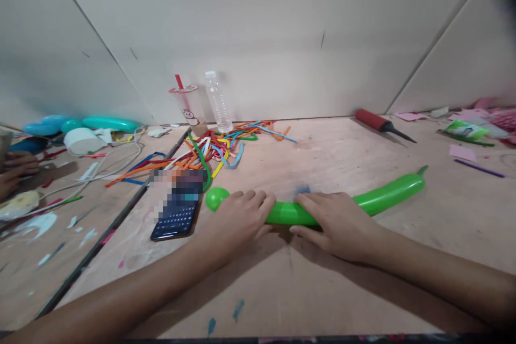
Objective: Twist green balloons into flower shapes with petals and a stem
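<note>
A long green balloon (389, 193) lies across the wooden table, with a round bulb at its left end and a thin uninflated tip at its right end. Near the bulb, my left hand (244, 217) is wrapped over the balloon from above. My right hand (334, 223) grips its middle, thumb on the near side and fingers on the far side. A short stretch of green shows between the two hands. Just left of my left hand rests a phone (175, 217) with a keyboard on its screen.
Uninflated balloons (217, 150) lie in a heap behind the phone, by a cup (189, 110) and a clear bottle (218, 102). A red pump (373, 120) is at the back right. At far left, another person's hand (16, 169) shows near white cables and blue balloons (108, 123).
</note>
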`<state>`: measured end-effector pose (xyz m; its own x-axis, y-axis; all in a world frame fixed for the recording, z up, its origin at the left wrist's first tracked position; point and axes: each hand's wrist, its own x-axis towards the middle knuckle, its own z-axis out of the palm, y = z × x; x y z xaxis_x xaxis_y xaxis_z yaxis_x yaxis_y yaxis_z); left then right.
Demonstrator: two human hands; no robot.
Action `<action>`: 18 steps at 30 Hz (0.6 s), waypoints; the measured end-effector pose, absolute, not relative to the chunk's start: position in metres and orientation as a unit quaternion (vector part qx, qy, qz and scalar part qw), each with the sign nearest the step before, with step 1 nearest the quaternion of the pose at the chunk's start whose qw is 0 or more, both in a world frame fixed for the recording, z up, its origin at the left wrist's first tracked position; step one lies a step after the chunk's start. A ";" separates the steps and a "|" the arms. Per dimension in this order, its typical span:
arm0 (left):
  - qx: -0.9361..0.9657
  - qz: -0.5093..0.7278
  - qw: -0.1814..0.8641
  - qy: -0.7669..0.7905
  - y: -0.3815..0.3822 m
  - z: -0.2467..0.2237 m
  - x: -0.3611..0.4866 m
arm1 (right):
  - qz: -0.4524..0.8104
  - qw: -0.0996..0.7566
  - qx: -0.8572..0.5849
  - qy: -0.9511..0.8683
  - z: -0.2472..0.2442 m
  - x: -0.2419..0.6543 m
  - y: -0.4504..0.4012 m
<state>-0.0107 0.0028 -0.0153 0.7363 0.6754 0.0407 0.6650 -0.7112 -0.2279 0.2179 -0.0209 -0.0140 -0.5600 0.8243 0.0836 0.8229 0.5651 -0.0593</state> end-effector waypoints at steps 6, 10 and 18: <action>-0.925 0.054 0.084 -0.368 0.000 -0.027 -0.008 | 0.030 0.027 -0.455 -0.890 -0.015 0.217 -0.018; -0.933 0.065 0.068 -0.348 0.002 -0.031 -0.009 | 0.075 0.033 -0.434 -0.897 -0.017 0.217 -0.017; -0.916 -0.020 0.128 -0.381 -0.001 -0.004 -0.010 | -0.147 0.068 -0.446 -0.880 -0.004 0.224 -0.010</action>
